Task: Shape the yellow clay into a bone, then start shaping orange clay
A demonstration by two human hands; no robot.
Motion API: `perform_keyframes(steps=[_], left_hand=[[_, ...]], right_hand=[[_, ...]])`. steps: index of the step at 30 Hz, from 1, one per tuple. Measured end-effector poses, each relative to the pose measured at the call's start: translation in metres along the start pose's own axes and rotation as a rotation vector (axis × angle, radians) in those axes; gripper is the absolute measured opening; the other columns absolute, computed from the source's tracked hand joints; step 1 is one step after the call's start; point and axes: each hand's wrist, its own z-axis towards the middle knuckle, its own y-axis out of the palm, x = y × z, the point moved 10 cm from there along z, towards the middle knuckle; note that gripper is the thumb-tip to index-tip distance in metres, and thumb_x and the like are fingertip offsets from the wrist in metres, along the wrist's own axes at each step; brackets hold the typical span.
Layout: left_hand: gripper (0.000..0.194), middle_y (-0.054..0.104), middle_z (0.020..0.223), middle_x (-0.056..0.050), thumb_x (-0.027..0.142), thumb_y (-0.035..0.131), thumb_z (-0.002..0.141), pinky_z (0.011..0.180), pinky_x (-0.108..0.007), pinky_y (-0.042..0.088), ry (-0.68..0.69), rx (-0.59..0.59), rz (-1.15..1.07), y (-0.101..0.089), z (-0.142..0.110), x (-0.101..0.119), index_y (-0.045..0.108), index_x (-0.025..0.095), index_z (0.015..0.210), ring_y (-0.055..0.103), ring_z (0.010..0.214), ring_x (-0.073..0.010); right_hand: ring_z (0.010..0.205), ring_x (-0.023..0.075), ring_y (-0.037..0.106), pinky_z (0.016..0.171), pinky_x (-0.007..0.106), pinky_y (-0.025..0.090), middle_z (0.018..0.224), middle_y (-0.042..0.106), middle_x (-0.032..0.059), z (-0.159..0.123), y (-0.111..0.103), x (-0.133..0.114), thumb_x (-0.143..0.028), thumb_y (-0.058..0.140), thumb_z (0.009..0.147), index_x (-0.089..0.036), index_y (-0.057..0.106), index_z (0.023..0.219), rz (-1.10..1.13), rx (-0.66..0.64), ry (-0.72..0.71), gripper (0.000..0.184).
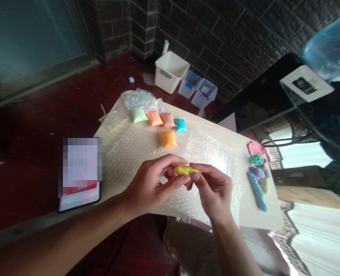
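Note:
Between my two hands is a small lump of yellow modelling clay [184,170], pinched above the table. My left hand [157,180] grips its left side with thumb and fingers. From the right, the thumb and fingertips of my right hand [214,184] press on its other end. Bubble wrap [210,149] lies under both hands. Beyond them rests an orange clay packet [169,138]. Behind it sit a green packet [138,114], two peach-orange packets [154,118] and a blue packet [180,125].
Worked clay lies at the table's right end: a pink piece [256,148], a teal piece [256,160], a purple lump [256,172] and a blue roll [257,191]. A tablet [79,199] stands at the left edge. Bins [171,73] are on the floor behind.

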Motion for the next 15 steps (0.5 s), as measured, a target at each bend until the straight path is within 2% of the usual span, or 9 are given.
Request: perform_keyframes(steps=[3,9,13,15], left_hand=[[0.023,0.082,0.104,-0.006,0.03,0.074,0.098,0.08,-0.026,0.063,0.018,0.017,0.047,-0.002,0.0,0.003,0.075,0.019,0.117,0.079,0.092,-0.0186],[0.016,0.082,0.101,-0.006,0.03,0.074,0.097,0.078,-0.026,0.063,0.002,0.057,0.076,-0.005,0.0,0.004,0.079,0.018,0.108,0.079,0.086,-0.0171],[0.036,0.081,0.094,-0.005,0.031,0.081,0.092,0.075,-0.025,0.064,-0.014,0.062,-0.043,-0.003,-0.001,0.003,0.072,0.016,0.124,0.078,0.081,-0.0162],[0.039,0.08,0.092,-0.004,0.031,0.082,0.091,0.075,-0.025,0.064,-0.015,0.066,-0.053,-0.004,0.0,0.003,0.071,0.017,0.126,0.077,0.08,-0.0159]], right_hand=[[0.061,0.0121,0.068,0.057,0.024,0.057,0.072,0.076,0.0012,0.0,-0.001,0.004,-0.027,0.079,0.096,-0.026,0.084,0.11,0.027,-0.01,0.016,0.015],[0.06,0.0121,0.068,0.056,0.025,0.056,0.076,0.078,0.002,0.0,0.0,0.007,-0.026,0.083,0.092,-0.025,0.084,0.109,0.009,-0.023,0.051,0.017],[0.057,0.0114,0.067,0.055,0.023,0.055,0.071,0.077,0.0015,0.003,-0.002,0.012,-0.032,0.084,0.091,-0.025,0.085,0.106,0.122,0.005,0.116,0.016],[0.055,0.0107,0.066,0.052,0.021,0.054,0.067,0.075,0.0011,0.005,-0.002,0.014,-0.035,0.084,0.091,-0.024,0.086,0.103,0.191,0.012,0.155,0.016]])
